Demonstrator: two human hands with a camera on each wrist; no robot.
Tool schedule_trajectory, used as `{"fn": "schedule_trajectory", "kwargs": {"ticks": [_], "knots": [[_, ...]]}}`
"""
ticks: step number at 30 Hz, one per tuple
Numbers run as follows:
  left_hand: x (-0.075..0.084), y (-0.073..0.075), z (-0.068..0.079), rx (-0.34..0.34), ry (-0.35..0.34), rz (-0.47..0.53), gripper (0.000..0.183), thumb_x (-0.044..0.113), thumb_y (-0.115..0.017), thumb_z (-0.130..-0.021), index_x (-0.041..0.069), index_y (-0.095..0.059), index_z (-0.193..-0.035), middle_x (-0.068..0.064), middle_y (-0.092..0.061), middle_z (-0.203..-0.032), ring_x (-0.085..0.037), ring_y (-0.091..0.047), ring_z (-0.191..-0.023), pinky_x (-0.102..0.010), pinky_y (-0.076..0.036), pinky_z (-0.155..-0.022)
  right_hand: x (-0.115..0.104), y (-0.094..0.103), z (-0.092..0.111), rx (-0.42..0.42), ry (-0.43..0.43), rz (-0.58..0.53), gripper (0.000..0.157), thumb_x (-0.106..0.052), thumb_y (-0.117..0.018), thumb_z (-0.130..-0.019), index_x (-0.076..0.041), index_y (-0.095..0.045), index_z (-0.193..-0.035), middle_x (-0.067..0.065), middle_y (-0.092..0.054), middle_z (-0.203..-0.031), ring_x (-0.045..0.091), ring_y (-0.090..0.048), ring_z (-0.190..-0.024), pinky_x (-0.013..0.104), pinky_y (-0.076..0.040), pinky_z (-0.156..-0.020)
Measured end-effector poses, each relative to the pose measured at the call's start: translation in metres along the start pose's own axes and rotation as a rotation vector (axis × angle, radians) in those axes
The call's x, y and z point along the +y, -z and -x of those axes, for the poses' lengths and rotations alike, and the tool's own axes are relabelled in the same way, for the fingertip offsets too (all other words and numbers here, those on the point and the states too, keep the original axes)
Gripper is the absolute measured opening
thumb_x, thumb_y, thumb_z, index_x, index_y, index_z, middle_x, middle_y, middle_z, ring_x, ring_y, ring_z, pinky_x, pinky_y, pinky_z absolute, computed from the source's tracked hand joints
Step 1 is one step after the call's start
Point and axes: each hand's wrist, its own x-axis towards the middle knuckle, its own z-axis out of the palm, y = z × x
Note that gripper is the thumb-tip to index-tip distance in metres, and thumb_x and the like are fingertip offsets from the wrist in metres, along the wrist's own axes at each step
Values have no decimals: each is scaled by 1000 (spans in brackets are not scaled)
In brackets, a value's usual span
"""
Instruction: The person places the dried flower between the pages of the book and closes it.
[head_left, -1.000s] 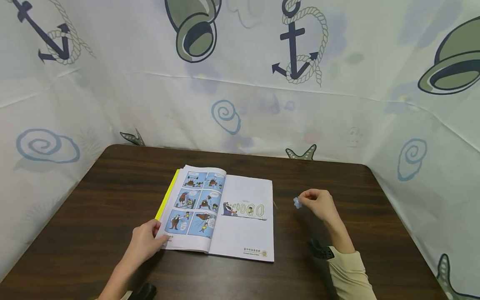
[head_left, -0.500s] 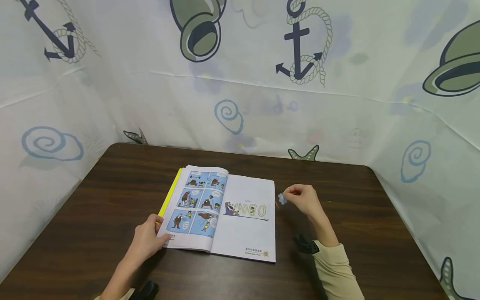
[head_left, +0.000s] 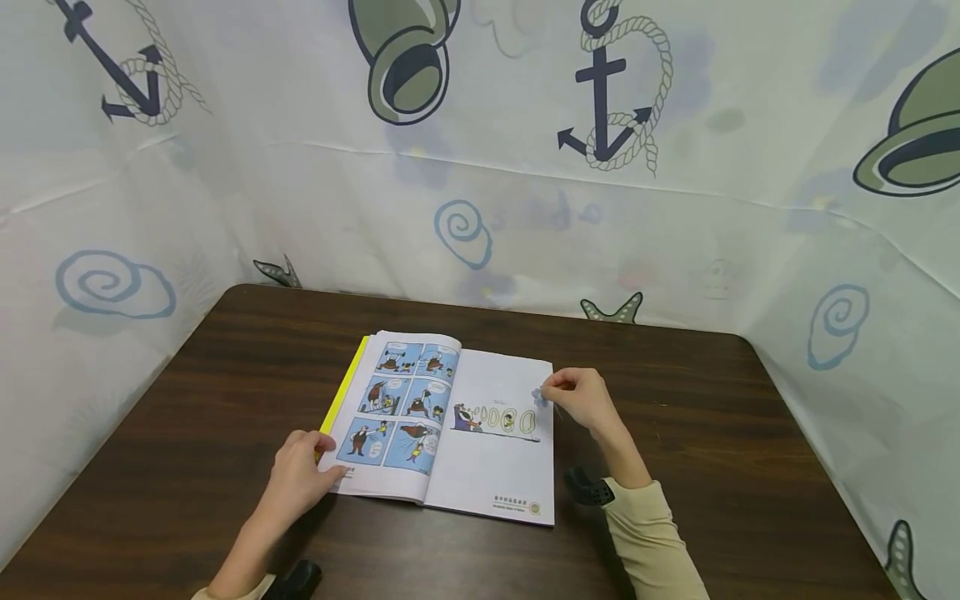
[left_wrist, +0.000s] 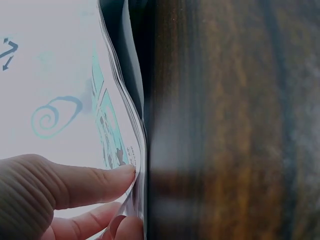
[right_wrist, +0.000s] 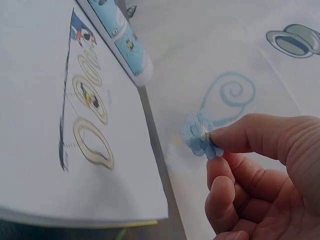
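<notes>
An open comic book [head_left: 480, 479] lies on the table, colour panels on its left page and one drawing on the right page. My left hand [head_left: 296, 475] grips the lower left edge of the book, thumb on top of the page. In the left wrist view the thumb [left_wrist: 95, 185] lies over the page edge and the fingers curl beneath the leaves. A small light-blue flower [right_wrist: 201, 134] is pinched between the thumb and forefinger of my right hand [right_wrist: 255, 170]. In the head view the flower overlaps the right page's outer edge, beside the drawing.
The dark wood table [head_left: 705, 467] spreads around the book. Behind it hangs a white cloth [head_left: 525, 175] printed with anchors, shells and starfish. A yellow cover edge [head_left: 343, 386] shows along the book's left side. A thin stalk-like strand shows near the right page's edge.
My right hand has moved left with the flower, from over the table to the right page's edge. The left hand keeps its hold on the book. The head view has shifted slightly.
</notes>
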Motion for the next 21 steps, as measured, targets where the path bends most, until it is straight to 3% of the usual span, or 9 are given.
{"fn": "schedule_trajectory", "kwargs": {"ticks": [12, 21], "knots": [[1, 1, 1, 10, 0, -6, 33, 5, -79, -68, -10, -61, -91, -21, -51, -89, -29, -47, -78, -41, -44, -69, -3, -30, -5, -73, 46, 15, 4, -3, -69, -80, 0, -69, -78, 4, -61, -71, 16, -49, -66, 26, -39, -57], [0, 0, 1, 6, -3, 0, 32, 5, -78, -68, -10, -61, -91, -19, -51, -87, -28, -47, -77, -40, -45, -68, -3, -48, -7, -111, 30, 39, 5, -3, -68, -80, -2, -69, -76, 1, -59, -65, 14, -48, -61, 26, -39, -56]]}}
